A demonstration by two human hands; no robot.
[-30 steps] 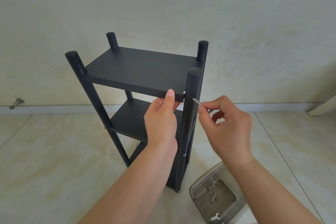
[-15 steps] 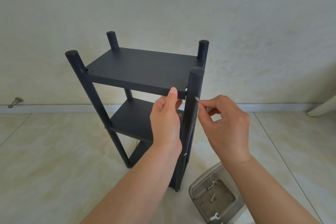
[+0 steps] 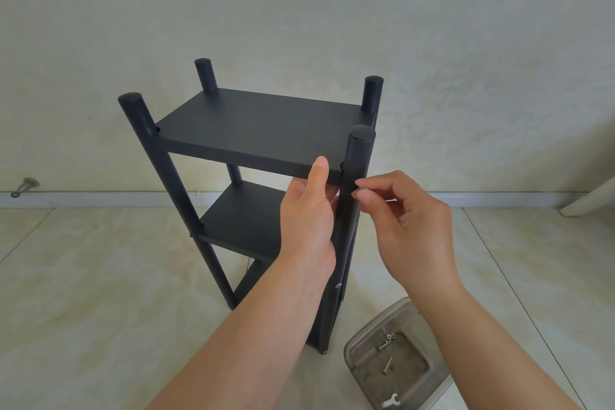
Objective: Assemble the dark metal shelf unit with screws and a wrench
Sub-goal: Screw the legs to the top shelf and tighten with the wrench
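Screws (image 3: 386, 367) and a small wrench (image 3: 390, 401) are seen nearest, lying in a clear tray (image 3: 361, 341) on the floor, just right of the foot of the shelf unit (image 3: 263, 130) and below the right forearm. The wrench is not taken up yet.

Higher up, the right hand (image 3: 411, 226) is held just right of the near right post (image 3: 354, 170). Its thumb and forefinger are pinched together at the post's right side, and a little bright metal is visible behind the fingertips (image 3: 362, 194); it is judged to be a screw, but most of it is hidden. Its long axis is judged to lie about level, pointing left into the post, toward the corner of the top board. Whether it is already in the hole cannot be told.

On the other side of the same post, the left hand (image 3: 307, 216) grips the front edge of the top board, the thumb up over the edge and the fingers curled below, so the corner is kept against the post.

The coming move is judged to be a push and turn of the screw leftward through the post. The right hand is the nearer one for this.

Farther off, the two back posts stand against a pale wall.
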